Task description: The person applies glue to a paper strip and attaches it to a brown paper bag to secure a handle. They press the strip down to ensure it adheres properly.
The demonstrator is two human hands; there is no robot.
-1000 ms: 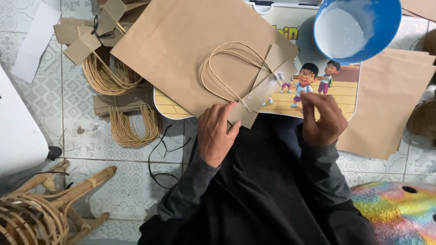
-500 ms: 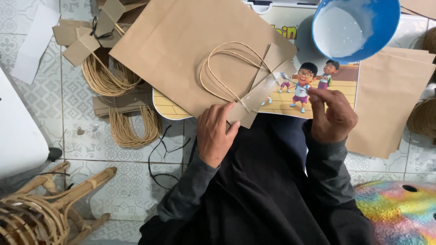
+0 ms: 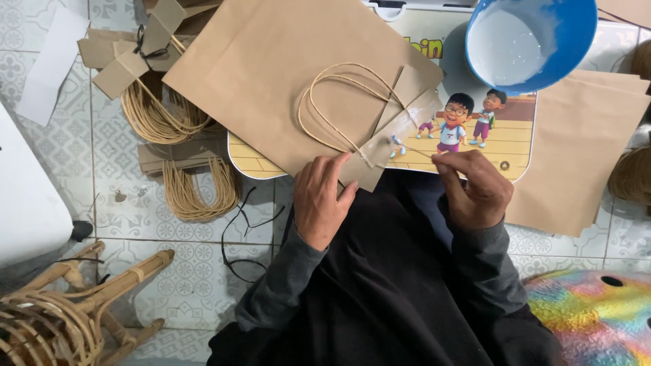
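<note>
Both hands work low: left hand flat on paper bag, right hand curled.

hands at the brown paper bag

the brown paper bag lies flat on a small lap table printed with cartoon children. on the bag's near edge the left hand presses down, fingertips on a folded paper strip that carries a looped twine handle. right of the bag, the right hand is curled closed, its fingertips pinching something thin, too small to make out. beyond the bag's right corner stands a blue bowl of white liquid. further right of the bag lies a stack of brown sheets. left of the bag, bundles of twine handles rest on the tiled floor.
</note>
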